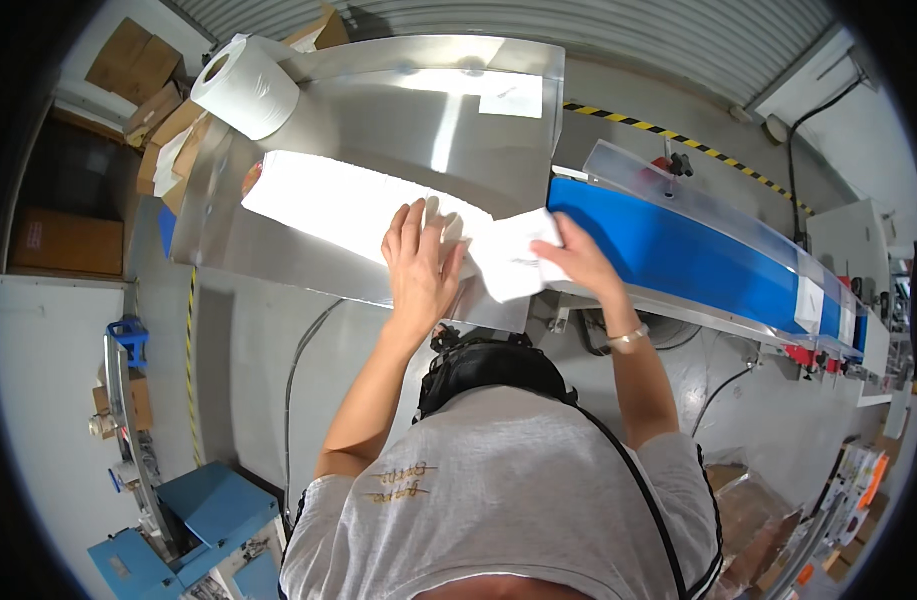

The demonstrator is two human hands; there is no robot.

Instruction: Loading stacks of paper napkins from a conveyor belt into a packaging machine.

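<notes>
A long row of white, flat paper-like pieces [324, 200], packed closely together, lies slantwise across the shiny metal table [379, 120]. My left hand [417, 275] rests on the near right end of this row, fingers stretched and thumb apart. At that end, my right hand [582, 262] pinches a white flat packet [509, 265] with faint print by its right edge. The packet is tilted and overlaps the end of the row. Whether it is one piece or several, I cannot tell. A blue conveyor belt [669, 240] begins just right of my right hand.
A large white paper roll [254, 95] stands at the table's far left corner, near cardboard boxes [134, 60]. A white sheet [512, 97] lies at the far right corner. Clear guards [629, 165] flank the belt. Black cables [294, 380] run along the floor.
</notes>
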